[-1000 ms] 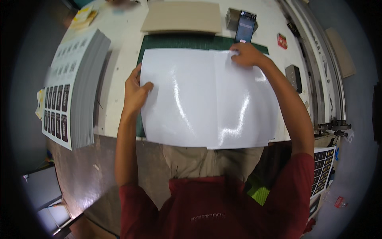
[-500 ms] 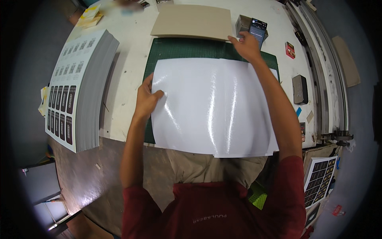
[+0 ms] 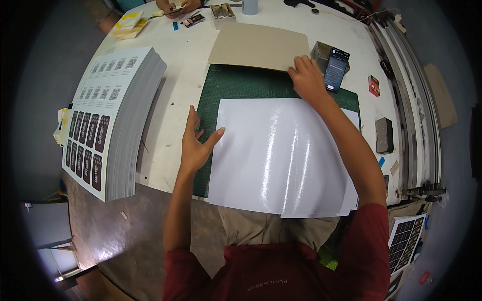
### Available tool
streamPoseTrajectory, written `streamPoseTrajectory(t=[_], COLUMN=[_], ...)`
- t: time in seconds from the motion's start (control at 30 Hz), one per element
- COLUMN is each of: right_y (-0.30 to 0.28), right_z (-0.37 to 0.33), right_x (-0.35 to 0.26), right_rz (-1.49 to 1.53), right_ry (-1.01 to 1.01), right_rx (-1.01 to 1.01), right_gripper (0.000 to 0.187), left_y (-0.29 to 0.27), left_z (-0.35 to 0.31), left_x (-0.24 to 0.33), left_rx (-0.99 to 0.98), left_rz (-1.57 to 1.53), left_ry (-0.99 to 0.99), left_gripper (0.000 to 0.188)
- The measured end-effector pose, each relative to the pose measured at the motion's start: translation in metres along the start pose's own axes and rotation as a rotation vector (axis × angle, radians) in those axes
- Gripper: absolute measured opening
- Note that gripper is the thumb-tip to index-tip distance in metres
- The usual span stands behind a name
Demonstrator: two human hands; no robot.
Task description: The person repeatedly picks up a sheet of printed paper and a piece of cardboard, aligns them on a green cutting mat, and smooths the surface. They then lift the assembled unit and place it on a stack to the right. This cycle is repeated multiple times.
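Glossy white sheets (image 3: 246, 155) lie overlapped on a green cutting mat (image 3: 251, 83) in front of me, hanging a little over the table's near edge. My left hand (image 3: 198, 145) is open beside their left edge, thumb stretched toward the paper and fingers apart. At the far side of the mat, my right hand (image 3: 309, 80) closes its fingers on the near right corner of a beige cardboard sheet (image 3: 258, 45). That cardboard lies flat, its near edge over the mat. Just right of this hand, a lit phone (image 3: 336, 70) leans against a grey box (image 3: 320, 52).
A tall stack of printed sheets (image 3: 113, 115) stands at the left. Along the right run a long metal rail (image 3: 414, 100), a black clock (image 3: 384, 135) and a small red box (image 3: 374, 86). Another person's hands (image 3: 186, 7) hold something at the far edge, near an open box (image 3: 222, 15).
My left hand has let go of the white sheets' left edge and opened. My right hand's fingers have closed onto the cardboard's corner. The view has shifted, showing more of the table's far side.
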State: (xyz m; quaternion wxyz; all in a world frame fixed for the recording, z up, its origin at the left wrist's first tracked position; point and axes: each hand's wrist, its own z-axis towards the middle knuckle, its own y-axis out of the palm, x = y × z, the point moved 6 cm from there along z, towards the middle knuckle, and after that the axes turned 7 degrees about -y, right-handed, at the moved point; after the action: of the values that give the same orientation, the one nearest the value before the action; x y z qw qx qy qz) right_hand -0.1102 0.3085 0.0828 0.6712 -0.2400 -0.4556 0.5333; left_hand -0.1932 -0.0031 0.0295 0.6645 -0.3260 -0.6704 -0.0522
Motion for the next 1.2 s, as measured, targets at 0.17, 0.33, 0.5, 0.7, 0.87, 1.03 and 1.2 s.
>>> streamPoseTrajectory(t=[0.17, 0.33, 0.5, 0.7, 0.87, 1.03, 1.2], right_y=[-0.037, -0.105, -0.173, -0.198, -0.181, -0.176, -0.148], right_z=[-0.033, -0.044, -0.085, -0.152, -0.205, -0.266, -0.3], right_x=[0.004, 0.018, 0.06, 0.106, 0.094, 0.036, -0.015], right_rz=[-0.04, 0.299, 0.606, 1.068, 1.015, 1.12, 1.099], right_ry=[0.336, 0.543, 0.808, 0.975, 1.289, 1.452, 1.372], right_rx=[0.148, 0.625, 0.926, 0.926, 0.798, 0.359, 0.368], right_gripper=[0.017, 0.019, 0.026, 0.04, 0.049, 0.049, 0.042], left_y=[0.002, 0.013, 0.021, 0.078, 0.14, 0.157, 0.157], left_z=[-0.004, -0.01, -0.015, -0.045, -0.09, -0.119, -0.13], left_x=[-0.006, 0.002, 0.014, 0.077, 0.101, 0.086, 0.081], left_rx=[0.029, 0.003, 0.03, -0.437, -0.887, -0.747, -0.592], left_rz=[-0.141, -0.236, -0.35, -0.543, -0.45, -0.568, -0.004], left_ry=[0.015, -0.003, 0.053, 0.202, -0.017, -0.063, 0.305], left_gripper=[0.097, 0.086, 0.069, 0.05, 0.032, 0.027, 0.039])
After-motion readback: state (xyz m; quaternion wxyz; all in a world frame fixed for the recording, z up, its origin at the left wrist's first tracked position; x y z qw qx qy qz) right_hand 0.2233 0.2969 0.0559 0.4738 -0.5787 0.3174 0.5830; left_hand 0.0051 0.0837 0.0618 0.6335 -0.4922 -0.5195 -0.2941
